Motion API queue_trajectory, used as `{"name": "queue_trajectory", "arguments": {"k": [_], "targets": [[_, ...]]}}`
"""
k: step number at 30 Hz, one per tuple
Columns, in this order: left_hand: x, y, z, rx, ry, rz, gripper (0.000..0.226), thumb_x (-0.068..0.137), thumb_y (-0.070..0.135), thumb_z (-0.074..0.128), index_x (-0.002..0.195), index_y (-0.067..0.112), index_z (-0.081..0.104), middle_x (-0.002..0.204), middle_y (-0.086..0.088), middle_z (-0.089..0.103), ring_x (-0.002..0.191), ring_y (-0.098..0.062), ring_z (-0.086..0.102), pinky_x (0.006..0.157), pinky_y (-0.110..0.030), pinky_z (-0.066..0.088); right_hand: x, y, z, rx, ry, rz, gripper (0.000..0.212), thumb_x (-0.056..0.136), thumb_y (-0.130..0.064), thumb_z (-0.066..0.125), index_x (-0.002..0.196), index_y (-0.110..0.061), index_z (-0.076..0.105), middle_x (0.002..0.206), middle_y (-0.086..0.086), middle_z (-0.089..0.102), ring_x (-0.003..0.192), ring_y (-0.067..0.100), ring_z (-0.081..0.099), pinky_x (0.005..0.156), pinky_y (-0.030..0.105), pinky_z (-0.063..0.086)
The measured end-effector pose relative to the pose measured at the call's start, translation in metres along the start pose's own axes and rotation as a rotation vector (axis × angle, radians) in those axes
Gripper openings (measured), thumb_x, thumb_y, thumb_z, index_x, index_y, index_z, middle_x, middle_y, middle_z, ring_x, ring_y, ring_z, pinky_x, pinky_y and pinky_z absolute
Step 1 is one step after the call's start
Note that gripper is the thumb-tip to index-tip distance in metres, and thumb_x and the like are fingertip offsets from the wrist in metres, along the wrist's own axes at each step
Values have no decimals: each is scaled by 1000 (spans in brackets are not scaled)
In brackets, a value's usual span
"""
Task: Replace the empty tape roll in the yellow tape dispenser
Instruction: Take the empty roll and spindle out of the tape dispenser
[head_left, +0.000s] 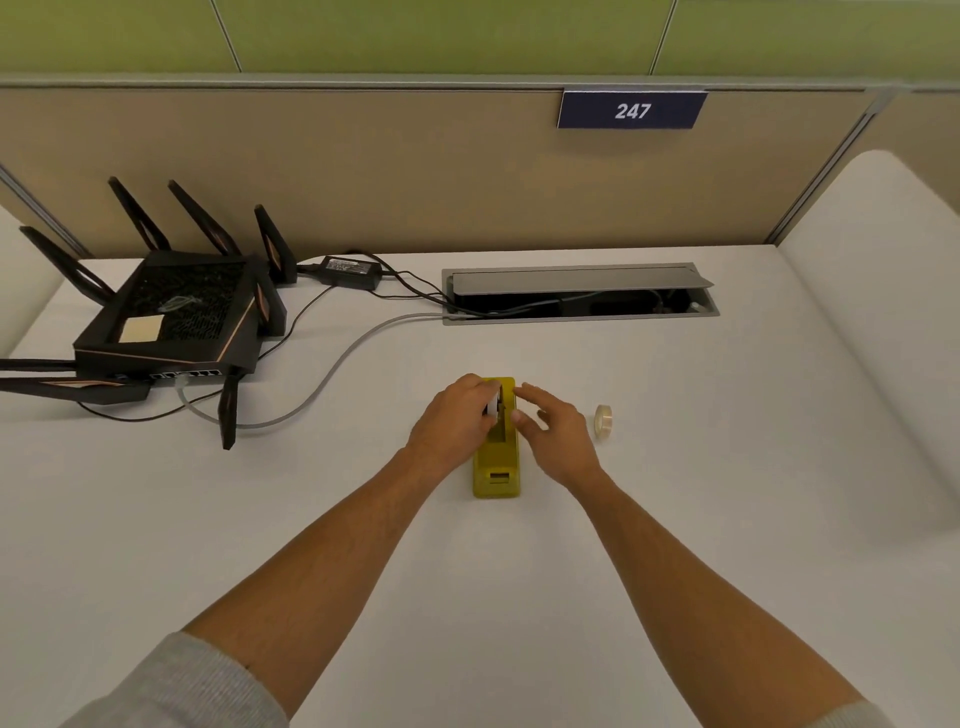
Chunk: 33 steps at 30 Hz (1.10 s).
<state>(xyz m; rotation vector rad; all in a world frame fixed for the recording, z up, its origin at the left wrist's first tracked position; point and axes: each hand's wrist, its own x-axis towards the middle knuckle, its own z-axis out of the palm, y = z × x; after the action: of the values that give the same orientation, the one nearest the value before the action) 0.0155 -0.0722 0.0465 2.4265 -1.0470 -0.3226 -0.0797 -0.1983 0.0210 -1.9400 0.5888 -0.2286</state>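
Note:
The yellow tape dispenser (497, 470) lies lengthwise on the white desk, its cutter end toward me. My left hand (453, 420) curls over the dispenser's far end and pinches a white roll core (492, 402) sitting in the dispenser's well. My right hand (557, 435) rests against the dispenser's right side, fingers spread, fingertips touching the yellow wall near the roll. A clear, full tape roll (603, 419) stands on edge on the desk just right of my right hand, untouched.
A black router (171, 317) with several antennas sits at the back left, with cables and a grey cord (332, 369) trailing toward an open cable hatch (579, 293). A power brick (349, 270) lies behind. A beige partition carries a "247" sign (631, 110).

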Motion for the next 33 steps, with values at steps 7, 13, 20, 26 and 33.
{"name": "queue_trajectory", "arguments": {"k": [7, 13, 20, 26, 33], "targets": [[-14, 7, -9, -99, 21, 8, 46, 91, 17, 59, 135, 13, 50, 128, -8, 53, 114, -24, 54, 98, -34, 47, -12, -21, 3, 129, -1, -23, 27, 92, -9, 63, 118, -13, 68, 111, 5, 73, 99, 14, 68, 91, 29, 54], [-28, 7, -13, -179, 43, -10, 50, 87, 16, 66, 134, 13, 52, 121, -6, 51, 109, -22, 55, 97, -35, 49, -21, -27, 5, 117, 14, -21, 26, 89, -10, 67, 114, -12, 69, 106, 6, 74, 96, 17, 69, 89, 34, 56], [-42, 6, -15, -248, 72, -29, 53, 83, 12, 70, 133, 17, 53, 119, -7, 59, 105, -21, 61, 94, -31, 51, -32, -32, 4, 116, -30, -42, 25, 87, -11, 69, 112, -13, 69, 103, 5, 74, 95, 17, 69, 89, 38, 57], [-50, 8, -18, -271, 98, -12, 42, 81, 9, 71, 122, 14, 61, 116, -5, 58, 102, -20, 60, 90, -26, 50, -38, -33, 5, 110, -64, -42, 27, 87, -14, 69, 115, -14, 68, 104, 2, 73, 96, 12, 69, 90, 33, 56], [-54, 7, -22, -267, 108, -48, 46, 79, 12, 74, 123, 13, 62, 120, -8, 63, 103, -20, 61, 88, -24, 48, -41, -35, 6, 120, -73, -20, 27, 89, -13, 68, 115, -12, 67, 106, 6, 72, 98, 16, 68, 90, 34, 55]]}}
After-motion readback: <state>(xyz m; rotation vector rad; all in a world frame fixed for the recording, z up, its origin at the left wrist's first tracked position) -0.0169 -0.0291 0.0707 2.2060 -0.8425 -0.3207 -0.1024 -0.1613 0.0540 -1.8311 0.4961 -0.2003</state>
